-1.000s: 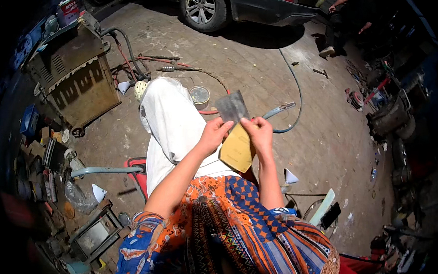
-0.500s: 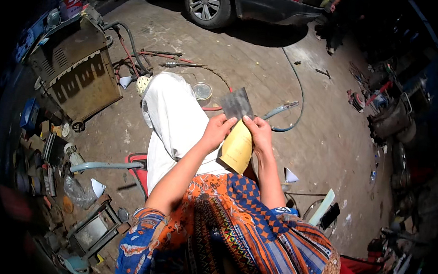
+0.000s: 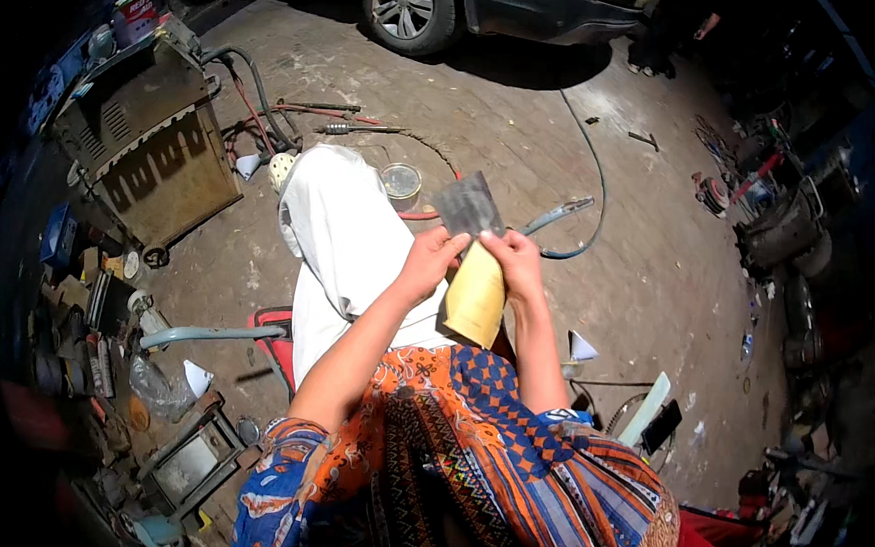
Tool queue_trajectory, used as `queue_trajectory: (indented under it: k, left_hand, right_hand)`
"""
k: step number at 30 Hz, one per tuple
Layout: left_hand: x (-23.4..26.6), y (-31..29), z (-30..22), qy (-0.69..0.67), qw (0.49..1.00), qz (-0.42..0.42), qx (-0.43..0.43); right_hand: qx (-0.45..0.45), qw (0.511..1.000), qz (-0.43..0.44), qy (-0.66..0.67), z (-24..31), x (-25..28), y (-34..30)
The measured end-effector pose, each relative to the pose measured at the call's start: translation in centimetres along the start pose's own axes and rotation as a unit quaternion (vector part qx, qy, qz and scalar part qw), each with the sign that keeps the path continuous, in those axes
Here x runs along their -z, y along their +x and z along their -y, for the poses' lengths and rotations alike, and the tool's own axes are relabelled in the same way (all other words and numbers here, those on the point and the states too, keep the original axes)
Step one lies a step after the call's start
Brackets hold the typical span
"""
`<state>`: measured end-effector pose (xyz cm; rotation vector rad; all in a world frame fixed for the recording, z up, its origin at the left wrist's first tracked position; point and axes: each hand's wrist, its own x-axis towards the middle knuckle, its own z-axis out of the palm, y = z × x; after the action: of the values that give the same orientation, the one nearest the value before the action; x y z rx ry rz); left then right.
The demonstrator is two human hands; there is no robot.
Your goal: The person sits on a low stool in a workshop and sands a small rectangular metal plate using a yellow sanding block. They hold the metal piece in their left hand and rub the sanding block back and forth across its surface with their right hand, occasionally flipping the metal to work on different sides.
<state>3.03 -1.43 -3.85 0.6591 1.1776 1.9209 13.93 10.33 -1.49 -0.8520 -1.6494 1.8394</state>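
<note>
Over my lap I hold a sheet of sandpaper (image 3: 476, 298), its yellow back curled toward me and its dark grey grit side (image 3: 469, 204) showing beyond my fingertips. My left hand (image 3: 435, 256) pinches it from the left, thumb on the paper. From the right, my right hand (image 3: 516, 262) grips it the same way, the two thumbs close together at the fold. Both hands' other fingers are mostly hidden behind the sheet. Just beyond the hands a round tin (image 3: 400, 183) stands on the ground by my white-trousered knee.
A metal welding-type cabinet (image 3: 169, 162) with hoses stands at left. A grey hose (image 3: 600, 183) curves over the floor ahead, near a parked car (image 3: 534, 9). Tools and scrap (image 3: 103, 333) crowd the left, machine parts (image 3: 781, 229) the right. A person (image 3: 662, 47) is far right.
My hands and the sandpaper stay almost in place, with the sheet's curl tilted slightly. The person at the far right has changed posture and appears lower.
</note>
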Motion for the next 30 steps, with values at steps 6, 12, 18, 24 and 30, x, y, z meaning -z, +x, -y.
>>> queue_trajectory:
  k: [6,12,18,24,30]
  left_hand:
    - [0.6,0.4,0.5,0.016,1.0,0.0,0.012]
    - [1.2,0.7,2.1,0.07,0.997,0.025,0.014]
    - [0.6,0.2,0.6,0.017,1.0,0.005,-0.007]
    - [1.1,0.3,0.4,0.091,0.996,-0.011,0.012]
    - [0.6,0.7,1.4,0.038,0.999,-0.011,-0.013]
  right_hand:
    - [-0.023,0.999,-0.001,-0.027,1.0,-1.3,-1.5]
    - [0.009,0.999,-0.009,0.037,2.5,1.1,-0.7]
    - [0.034,0.997,-0.016,-0.072,1.5,-0.7,-1.2]
    - [0.041,0.994,-0.028,-0.093,0.7,0.0,-0.6]
    - [0.009,0.999,-0.043,0.022,1.1,0.2,-0.4]
